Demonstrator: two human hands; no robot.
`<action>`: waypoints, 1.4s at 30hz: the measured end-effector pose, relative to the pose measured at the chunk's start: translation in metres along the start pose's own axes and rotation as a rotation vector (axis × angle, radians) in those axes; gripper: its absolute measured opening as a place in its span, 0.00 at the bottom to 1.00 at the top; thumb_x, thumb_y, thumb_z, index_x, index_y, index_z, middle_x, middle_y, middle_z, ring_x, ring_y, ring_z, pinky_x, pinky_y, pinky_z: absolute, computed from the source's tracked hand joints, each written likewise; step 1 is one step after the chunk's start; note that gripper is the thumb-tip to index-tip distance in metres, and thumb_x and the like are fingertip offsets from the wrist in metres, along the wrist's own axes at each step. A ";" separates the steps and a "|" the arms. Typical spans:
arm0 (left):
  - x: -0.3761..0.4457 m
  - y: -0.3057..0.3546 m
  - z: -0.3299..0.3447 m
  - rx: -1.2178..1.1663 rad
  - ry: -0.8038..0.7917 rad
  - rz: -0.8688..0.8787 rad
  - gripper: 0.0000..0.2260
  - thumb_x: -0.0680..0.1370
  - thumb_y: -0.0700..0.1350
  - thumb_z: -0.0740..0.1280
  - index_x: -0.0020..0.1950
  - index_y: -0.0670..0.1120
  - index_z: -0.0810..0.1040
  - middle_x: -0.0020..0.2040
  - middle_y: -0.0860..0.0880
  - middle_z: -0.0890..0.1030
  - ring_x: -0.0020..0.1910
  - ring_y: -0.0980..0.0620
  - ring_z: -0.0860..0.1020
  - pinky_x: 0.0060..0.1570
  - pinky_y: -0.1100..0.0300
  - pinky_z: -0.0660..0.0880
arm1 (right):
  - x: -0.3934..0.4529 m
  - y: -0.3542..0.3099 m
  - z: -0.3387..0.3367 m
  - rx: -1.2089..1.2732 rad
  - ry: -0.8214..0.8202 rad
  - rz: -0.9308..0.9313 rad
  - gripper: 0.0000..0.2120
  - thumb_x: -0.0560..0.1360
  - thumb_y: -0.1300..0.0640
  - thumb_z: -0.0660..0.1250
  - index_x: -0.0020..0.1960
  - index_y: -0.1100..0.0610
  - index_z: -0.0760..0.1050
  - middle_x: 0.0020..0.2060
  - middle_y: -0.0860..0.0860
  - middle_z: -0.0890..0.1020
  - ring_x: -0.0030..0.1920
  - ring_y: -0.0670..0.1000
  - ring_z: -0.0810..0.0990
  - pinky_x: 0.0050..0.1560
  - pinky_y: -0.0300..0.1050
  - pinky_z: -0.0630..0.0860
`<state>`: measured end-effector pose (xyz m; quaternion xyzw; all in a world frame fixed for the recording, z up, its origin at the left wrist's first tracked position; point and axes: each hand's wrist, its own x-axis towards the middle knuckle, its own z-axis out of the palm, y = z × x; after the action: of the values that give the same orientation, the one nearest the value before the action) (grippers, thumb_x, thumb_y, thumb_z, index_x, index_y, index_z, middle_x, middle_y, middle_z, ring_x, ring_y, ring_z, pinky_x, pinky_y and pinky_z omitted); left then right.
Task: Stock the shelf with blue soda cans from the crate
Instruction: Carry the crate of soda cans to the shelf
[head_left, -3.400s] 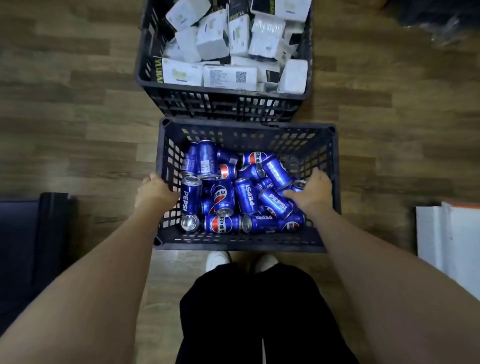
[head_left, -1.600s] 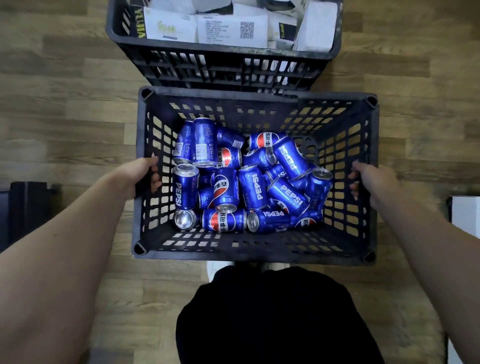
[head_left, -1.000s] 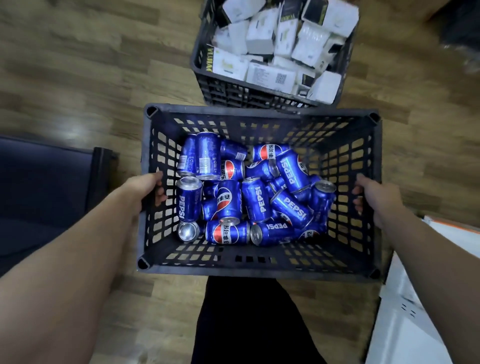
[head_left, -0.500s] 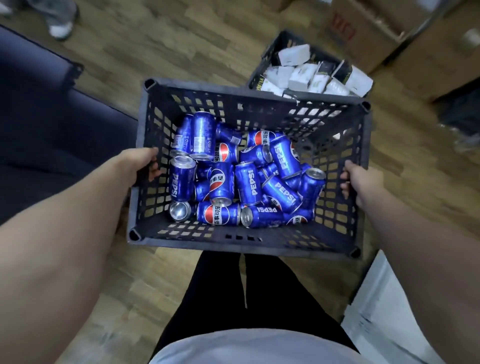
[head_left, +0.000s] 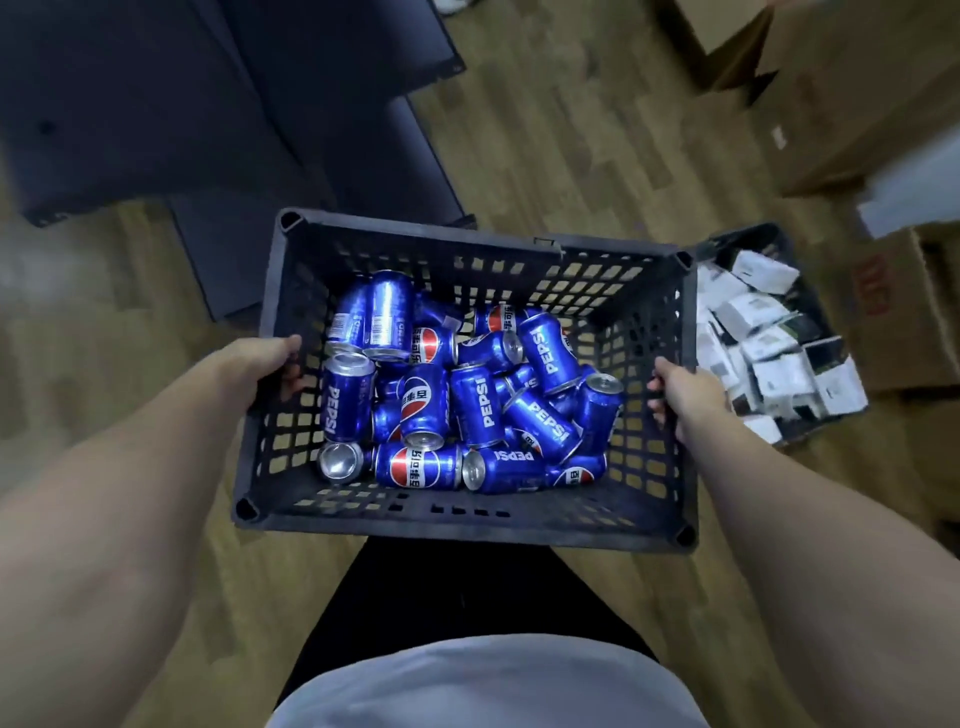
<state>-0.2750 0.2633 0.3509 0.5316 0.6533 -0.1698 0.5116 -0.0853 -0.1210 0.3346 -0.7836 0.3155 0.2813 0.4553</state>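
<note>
Our left hand (head_left: 260, 364) has its fingers (head_left: 292, 382) hooked through the crate (head_left: 467, 525) wall; our right hand (head_left: 685, 387) grips the opposite wall the same way, so we carry it above the floor (head_left: 571, 130). If we tilt it, we judge the loose cans (head_left: 457, 395) could roll and swing the load against our grip. They are blue, heaped at all angles, some upright, most lying. No shelf shows.
</note>
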 end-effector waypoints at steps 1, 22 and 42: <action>0.000 -0.014 -0.011 -0.040 0.013 -0.024 0.15 0.82 0.49 0.59 0.36 0.45 0.67 0.15 0.51 0.69 0.13 0.55 0.71 0.19 0.68 0.69 | -0.003 -0.006 0.010 -0.038 -0.027 -0.021 0.12 0.78 0.54 0.63 0.37 0.57 0.70 0.30 0.51 0.73 0.24 0.49 0.66 0.22 0.38 0.62; -0.004 -0.268 -0.198 -0.634 0.182 -0.339 0.17 0.81 0.53 0.59 0.34 0.46 0.67 0.23 0.50 0.71 0.14 0.55 0.72 0.31 0.59 0.69 | -0.142 -0.036 0.275 -0.516 -0.421 -0.297 0.10 0.78 0.57 0.64 0.57 0.61 0.73 0.36 0.53 0.79 0.32 0.49 0.76 0.18 0.32 0.65; 0.023 -0.384 -0.450 -0.954 0.370 -0.414 0.18 0.81 0.52 0.58 0.35 0.45 0.65 0.15 0.51 0.69 0.12 0.55 0.70 0.35 0.59 0.70 | -0.371 -0.026 0.570 -0.789 -0.645 -0.518 0.09 0.78 0.53 0.63 0.54 0.56 0.75 0.37 0.50 0.80 0.31 0.50 0.75 0.29 0.41 0.66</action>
<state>-0.8261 0.4746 0.3962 0.1224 0.8277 0.1444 0.5282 -0.3913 0.4857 0.3752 -0.8204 -0.1706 0.4821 0.2557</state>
